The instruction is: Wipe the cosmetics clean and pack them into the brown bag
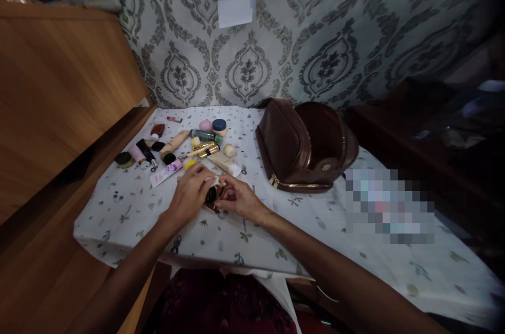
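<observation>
My left hand (188, 193) and my right hand (245, 200) meet over the near part of the table, both closed around a small black-and-gold cosmetic container (211, 195). A bit of something white (214, 181) shows at my left fingertips; I cannot make out what it is. Just beyond my hands lie a yellow-capped item (190, 164), a beige tube with a white cap (224, 163) and a white-and-pink tube (166, 173). My fingers partly hide the container.
More cosmetics lie at the back left, among them a green bottle (202, 135) and a blue-lidded jar (219, 126). An unzipped brown bag (284, 144) stands to the right, with a blurred-out patch (389, 208) beyond it. A wooden cabinet (67, 81) borders the table's left side.
</observation>
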The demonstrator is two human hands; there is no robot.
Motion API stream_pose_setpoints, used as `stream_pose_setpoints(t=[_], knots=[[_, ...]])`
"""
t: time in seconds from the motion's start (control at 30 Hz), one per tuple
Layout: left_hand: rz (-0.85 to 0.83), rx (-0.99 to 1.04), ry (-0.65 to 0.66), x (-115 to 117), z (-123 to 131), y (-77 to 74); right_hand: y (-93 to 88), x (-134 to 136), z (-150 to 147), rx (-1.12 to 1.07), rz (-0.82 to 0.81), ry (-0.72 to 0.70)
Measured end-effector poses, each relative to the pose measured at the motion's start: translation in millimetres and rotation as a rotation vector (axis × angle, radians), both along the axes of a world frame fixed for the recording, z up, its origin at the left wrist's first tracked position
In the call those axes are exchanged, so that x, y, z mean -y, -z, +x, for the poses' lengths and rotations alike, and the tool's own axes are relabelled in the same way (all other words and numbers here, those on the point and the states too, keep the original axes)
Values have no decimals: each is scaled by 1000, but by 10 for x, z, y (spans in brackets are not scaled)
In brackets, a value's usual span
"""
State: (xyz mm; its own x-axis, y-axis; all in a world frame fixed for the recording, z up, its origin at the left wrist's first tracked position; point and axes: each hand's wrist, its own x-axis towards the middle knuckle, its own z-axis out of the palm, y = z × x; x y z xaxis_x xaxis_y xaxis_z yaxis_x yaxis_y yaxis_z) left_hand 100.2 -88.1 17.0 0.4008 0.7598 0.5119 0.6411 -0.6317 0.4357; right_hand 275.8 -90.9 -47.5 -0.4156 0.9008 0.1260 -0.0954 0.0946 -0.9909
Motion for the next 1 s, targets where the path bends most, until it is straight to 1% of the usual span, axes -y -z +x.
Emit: stream_pose_setpoints(t=[0.1,0.17,0.3,0.53,0.67,0.73,0.83,1.0], knots=[[-25,56,-78,-108,-143,24,18,-11,-1,-13,-4,-19],[-38,82,-116,-131,-199,60,15,-17,-1,-18,-12,-38],[-46,92,-129,-66,-159,119,-10,-28,11,-65,-68,-22],[-86,93,24,119,72,62,-91,-54,69,-135,-178,-55],[-12,-10,118,208,107,83,-88,-62,75,-130,-148,-21],[32,-97,141,263,90,123,-72,-69,73,-95,-109,8],[61,-195,138,356,14,214,-50,-80,64,-62,-73,23],[36,-214,148,469,-207,396,-34,-81,44,-71,-102,-1]])
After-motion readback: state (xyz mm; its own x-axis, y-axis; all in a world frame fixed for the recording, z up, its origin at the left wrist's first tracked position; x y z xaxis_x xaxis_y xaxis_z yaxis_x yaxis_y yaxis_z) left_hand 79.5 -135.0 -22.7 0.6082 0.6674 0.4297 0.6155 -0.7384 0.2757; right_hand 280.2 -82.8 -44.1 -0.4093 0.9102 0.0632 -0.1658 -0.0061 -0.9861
